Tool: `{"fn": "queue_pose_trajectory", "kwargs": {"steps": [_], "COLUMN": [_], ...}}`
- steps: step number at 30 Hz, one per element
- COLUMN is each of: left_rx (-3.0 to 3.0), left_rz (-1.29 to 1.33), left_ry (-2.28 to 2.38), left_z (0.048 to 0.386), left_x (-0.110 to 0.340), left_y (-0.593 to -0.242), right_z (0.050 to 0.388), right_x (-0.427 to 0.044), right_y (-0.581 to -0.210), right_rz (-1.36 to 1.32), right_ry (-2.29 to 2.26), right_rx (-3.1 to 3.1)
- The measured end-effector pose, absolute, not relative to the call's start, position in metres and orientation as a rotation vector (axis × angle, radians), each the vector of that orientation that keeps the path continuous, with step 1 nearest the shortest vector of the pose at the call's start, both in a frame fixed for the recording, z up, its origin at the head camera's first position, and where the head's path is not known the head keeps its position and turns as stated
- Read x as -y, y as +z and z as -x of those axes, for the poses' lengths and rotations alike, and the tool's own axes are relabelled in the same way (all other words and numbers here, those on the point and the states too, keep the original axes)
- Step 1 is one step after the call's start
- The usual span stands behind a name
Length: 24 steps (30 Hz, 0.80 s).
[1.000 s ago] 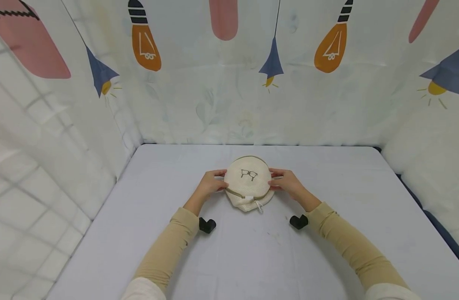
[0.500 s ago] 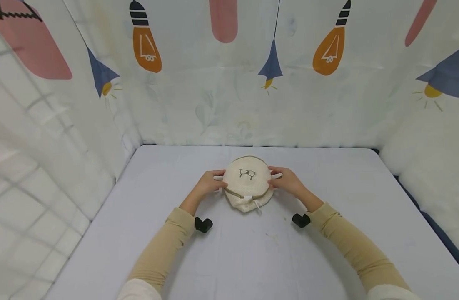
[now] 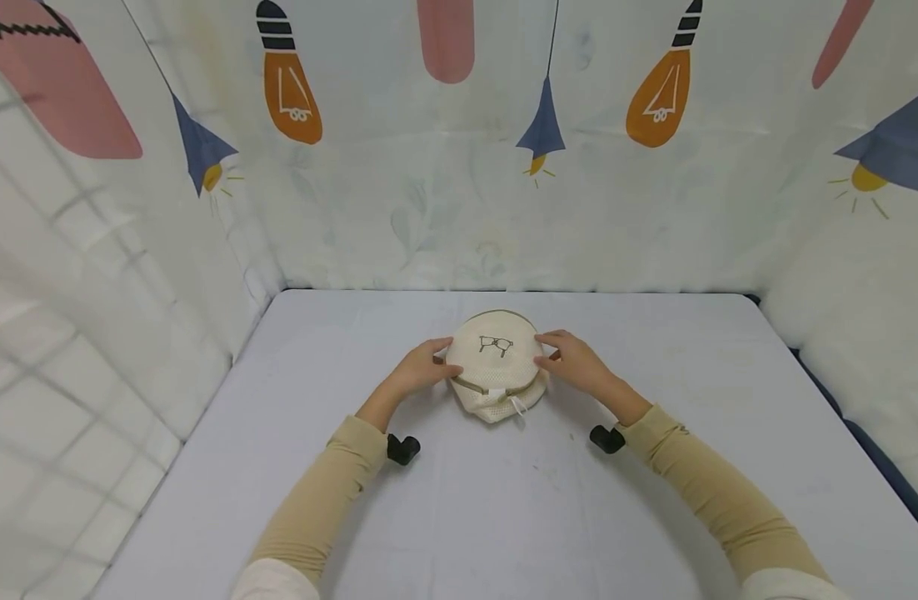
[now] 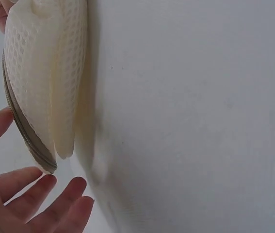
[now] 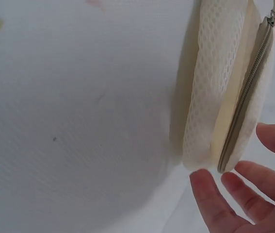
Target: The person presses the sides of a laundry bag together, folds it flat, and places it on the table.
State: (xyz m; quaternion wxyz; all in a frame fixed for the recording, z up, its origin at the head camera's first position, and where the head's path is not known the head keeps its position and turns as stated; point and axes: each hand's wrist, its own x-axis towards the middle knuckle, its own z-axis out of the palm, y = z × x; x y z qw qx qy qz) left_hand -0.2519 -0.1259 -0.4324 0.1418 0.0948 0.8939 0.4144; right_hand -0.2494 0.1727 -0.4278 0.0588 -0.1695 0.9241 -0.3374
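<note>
Head view: my left hand [image 3: 417,367] and my right hand [image 3: 575,364] are apart, one on either side of a round cream mesh bag [image 3: 483,364], which lies between them on the white table [image 3: 504,508]. Neither hand is clamped on it; my fingers are loose and fairly straight, with the tips at its edge. A pair of glasses [image 3: 496,345] is drawn on the bag's top, midway between my hands. On the side nearer my wrists are a white tag [image 3: 496,393] and a pale pull cord [image 3: 517,407].

From the left wrist, my left thumb touches the bag beside the zipper [image 4: 24,133], and my spread fingers reach round its end. From the right wrist, my right thumb is at the rim of the top and my fingertips are at the bag's end, just below the zipper.

Behind my hands are my rolled tan sleeves [image 3: 320,496], with a small black device [image 3: 403,450] at each wrist. Beyond my hands, past the table's far edge, hangs a pale curtain [image 3: 339,225] printed with lamps and bulbs.
</note>
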Motion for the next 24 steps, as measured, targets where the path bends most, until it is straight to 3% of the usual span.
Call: {"fn": "queue_pose_trajectory", "kwargs": {"steps": [9, 24], "left_rx": [-2.671, -2.624], "left_rz": [-0.562, -0.659], "left_ry": [0.91, 0.74], "left_z": [0.249, 0.245], "left_x": [0.126, 0.122], "left_y": [-0.435, -0.437], "right_z": [0.242, 0.24], "right_x": [-0.165, -0.155], "right_y": [-0.428, -0.433], "right_rz": [0.679, 0.806], "right_ry": [-0.768, -0.715], "right_rx": [-2.887, -2.722]}}
